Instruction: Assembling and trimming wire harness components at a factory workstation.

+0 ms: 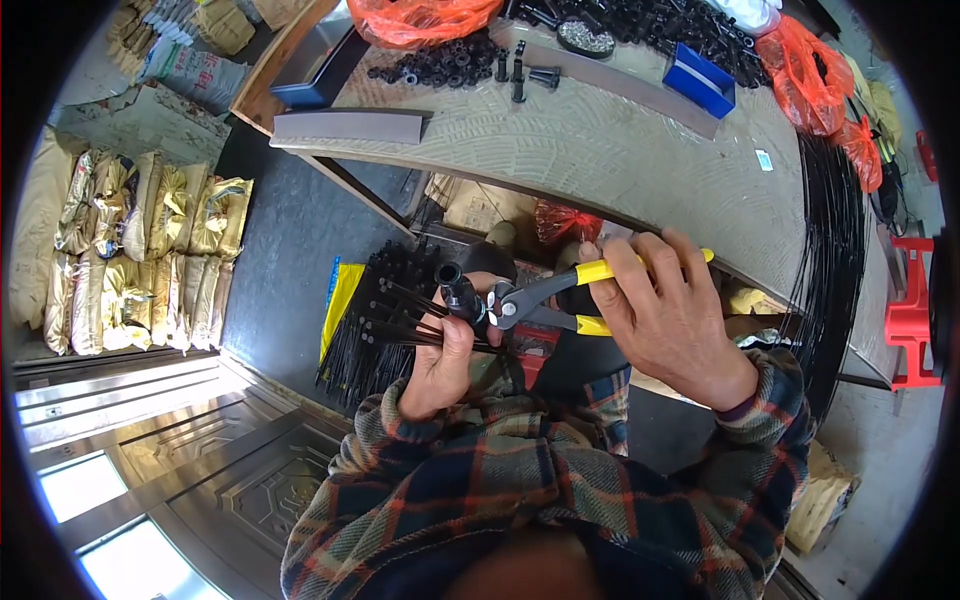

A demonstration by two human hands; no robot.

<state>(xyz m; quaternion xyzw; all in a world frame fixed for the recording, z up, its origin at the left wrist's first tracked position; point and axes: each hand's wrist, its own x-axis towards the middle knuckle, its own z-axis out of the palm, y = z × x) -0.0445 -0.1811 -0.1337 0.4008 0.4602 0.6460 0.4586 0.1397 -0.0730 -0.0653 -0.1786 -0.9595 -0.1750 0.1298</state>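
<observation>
My right hand point(668, 318) is wrapped round the yellow handles of a pair of pliers point(548, 292), which are spread apart. Their metal jaws are at the side of a black tubular fitting point(457, 288), where a pale bit shows; what exactly they grip is too small to tell. Closed in my left hand point(438, 378) are the fitting and several thin black rods point(398, 328), whose knobbed ends point left. The fitting's open end faces up. Below and left of that hand lies a big heap of similar black rods point(350, 350), with a yellow sheet point(338, 312) beside it.
Ahead stands a worktable point(610, 160) with heaped black fittings point(640, 30), a blue box point(700, 80) and red bags point(805, 75). Long black rods point(835, 260) hang over its right end, near a red stool point(910, 310). Stacked sacks point(135, 300) line the left.
</observation>
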